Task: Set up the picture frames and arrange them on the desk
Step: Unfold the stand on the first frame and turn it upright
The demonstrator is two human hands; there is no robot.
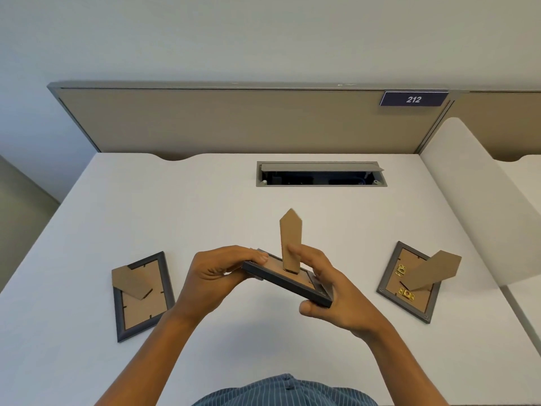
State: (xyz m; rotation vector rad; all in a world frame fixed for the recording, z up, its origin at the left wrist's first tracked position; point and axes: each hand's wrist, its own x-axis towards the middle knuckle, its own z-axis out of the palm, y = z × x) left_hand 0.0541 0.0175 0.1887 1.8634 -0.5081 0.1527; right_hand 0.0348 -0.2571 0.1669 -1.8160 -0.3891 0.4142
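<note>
1. Centre of picture: a dark picture frame [285,281] is held off the white bench [205,194], back side up and tilted, lower at its right corner.
2. Left hand [218,273] grips the frame's left end, fingers curled over the top edge, thumb side underneath. Grip closed round the frame.
3. Right hand [328,291] holds the frame's right end, thumb under the near corner, fingers wrapped over the far side. Its index finger [294,249] touches the cardboard stand.
4. Cardboard stand [290,240] sticks up from the brown backing, nearly upright, pointed tip at top.
5. Lower left of picture: a second frame [143,298] lies face down on the bench, its stand flap [130,281] resting across the upper part of the backing at a slant.
6. Right of picture: a third frame [408,284] lies face down on the bench, its stand [430,271] swung out and raised toward the right. Two gold hangers [405,293] show on its backing.
7. All three frames are well apart, the held one between the other two.
8. Upper centre: an open cable hatch [320,174] in the bench, grey lid tipped up.
9. Behind the bench: a tan partition [219,121] with a dark "212" plate [413,99] at upper right.
10. Bottom centre: a blue striped shirt [287,391].
</note>
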